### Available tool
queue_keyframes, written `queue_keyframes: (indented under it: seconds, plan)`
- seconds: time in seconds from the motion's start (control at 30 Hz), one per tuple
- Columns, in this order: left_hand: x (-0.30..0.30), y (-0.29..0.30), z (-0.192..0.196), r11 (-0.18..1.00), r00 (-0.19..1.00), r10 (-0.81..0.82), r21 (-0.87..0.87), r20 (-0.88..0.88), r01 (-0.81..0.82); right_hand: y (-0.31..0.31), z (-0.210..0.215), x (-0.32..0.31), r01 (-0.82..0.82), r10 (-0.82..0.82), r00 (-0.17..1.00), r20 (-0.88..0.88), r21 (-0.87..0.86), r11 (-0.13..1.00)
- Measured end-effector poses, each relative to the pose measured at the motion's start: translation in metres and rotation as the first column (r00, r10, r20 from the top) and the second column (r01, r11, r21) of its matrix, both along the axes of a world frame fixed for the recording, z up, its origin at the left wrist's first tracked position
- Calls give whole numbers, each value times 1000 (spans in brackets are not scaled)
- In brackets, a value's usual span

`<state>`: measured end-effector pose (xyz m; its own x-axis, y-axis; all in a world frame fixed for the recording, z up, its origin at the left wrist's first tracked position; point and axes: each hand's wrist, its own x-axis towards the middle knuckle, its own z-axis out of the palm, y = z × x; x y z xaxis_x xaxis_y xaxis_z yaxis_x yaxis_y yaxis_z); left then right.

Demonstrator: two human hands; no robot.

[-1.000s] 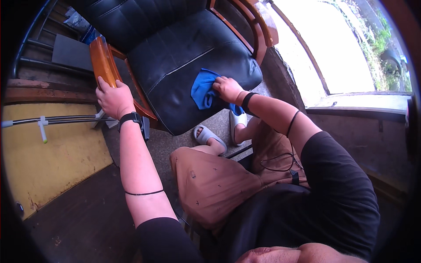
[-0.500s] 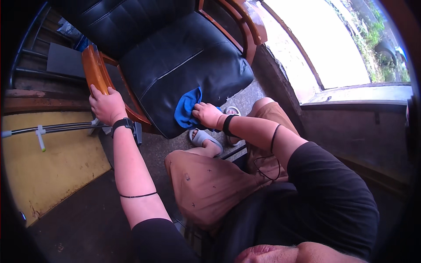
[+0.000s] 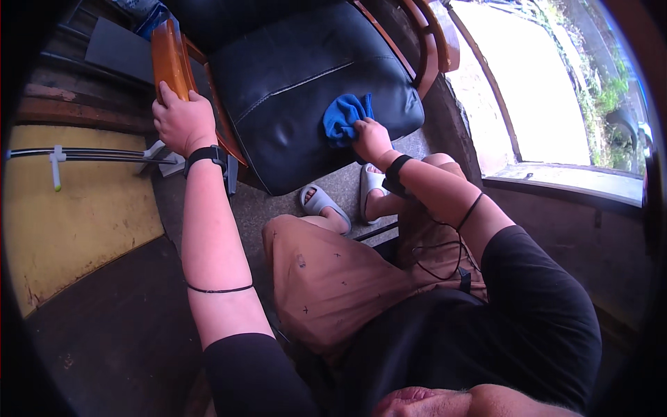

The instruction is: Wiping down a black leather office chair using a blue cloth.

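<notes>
Left grip (image 3: 185, 122) holds orange-brown wooden armrest (image 3: 171, 61); right grip (image 3: 374, 143) pinches crumpled blue cloth (image 3: 342, 119), seemingly wiping; next stroke needs it flatter.

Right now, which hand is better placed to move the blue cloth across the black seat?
Probably the right hand: it holds the blue cloth on the black seat. The left hand grips the wooden armrest, away from the cloth.

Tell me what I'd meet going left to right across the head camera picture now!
Yellow board → the person's left grip, on a wooden armrest → blue cloth, on the black chair seat → the person's right grip, holding that cloth → green leaves outside.
</notes>
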<state>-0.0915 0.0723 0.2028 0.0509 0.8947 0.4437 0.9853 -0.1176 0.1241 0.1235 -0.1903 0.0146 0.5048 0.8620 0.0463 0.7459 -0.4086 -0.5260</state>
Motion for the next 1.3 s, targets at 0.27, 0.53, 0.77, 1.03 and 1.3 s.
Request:
queue_keyframes:
  seconds: [0.27,0.53,0.77,1.03,1.3]
  plan:
    - [4,-3,-3,999,999,-28,38,22,28,79,7,-121,-346,358,927,-107,118,931]
    - [-2,-1,1,1000,1000,-11,14,12,11,158,42,-165,-257,261,965,-27,108,960]
    - [-1,-6,5,1000,1000,-13,5,10,13,93,18,-137,-689,689,725,-1,31,724]
    - [10,-6,8,1000,1000,-24,10,-17,25,144,26,-100,-123,151,984,-97,245,962]
    - [5,-6,4,1000,1000,-17,-7,-3,17,95,15,-94,-550,547,835,58,68,832]
